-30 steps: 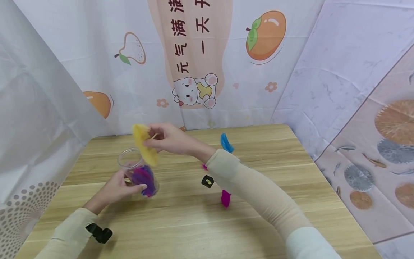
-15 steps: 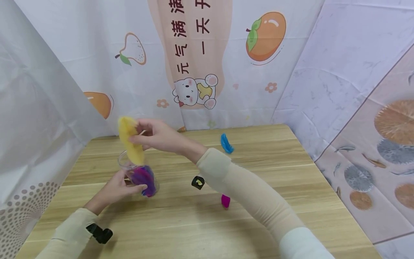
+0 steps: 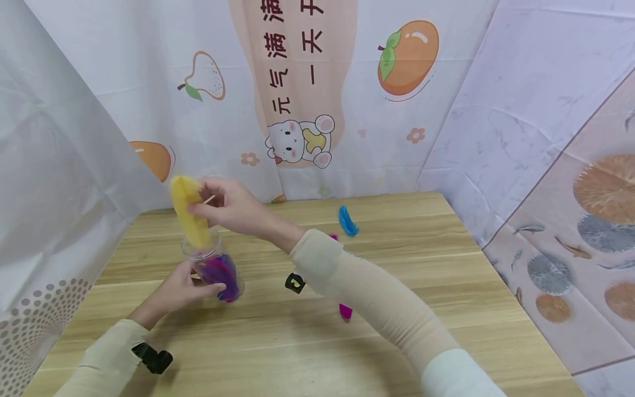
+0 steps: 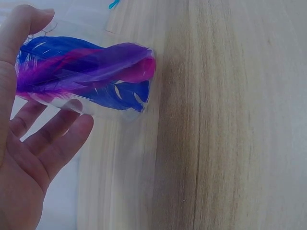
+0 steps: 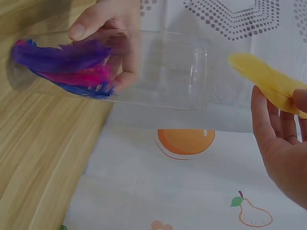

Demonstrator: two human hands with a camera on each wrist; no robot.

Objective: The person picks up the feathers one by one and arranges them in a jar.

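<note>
My left hand point(image 3: 181, 289) grips a clear jar point(image 5: 163, 72) round its side, thumb and fingers on opposite sides. Purple, pink and blue feathers point(image 4: 91, 72) lie inside the jar toward its base. My right hand point(image 3: 235, 207) pinches a yellow feather point(image 3: 187, 207) between thumb and fingers. In the head view the feather's lower tip overlaps the jar's mouth; the right wrist view shows it apart from the rim, just beyond the opening.
A blue feather point(image 3: 348, 220) lies at the back of the wooden table point(image 3: 421, 264). A magenta piece point(image 3: 345, 311) shows beside my right sleeve, partly hidden by it. A printed curtain point(image 3: 377, 121) hangs behind the table.
My right hand has moved left and slightly up, carrying the yellow feather from beside the jar to above its mouth. My left hand and the jar have stayed in place.
</note>
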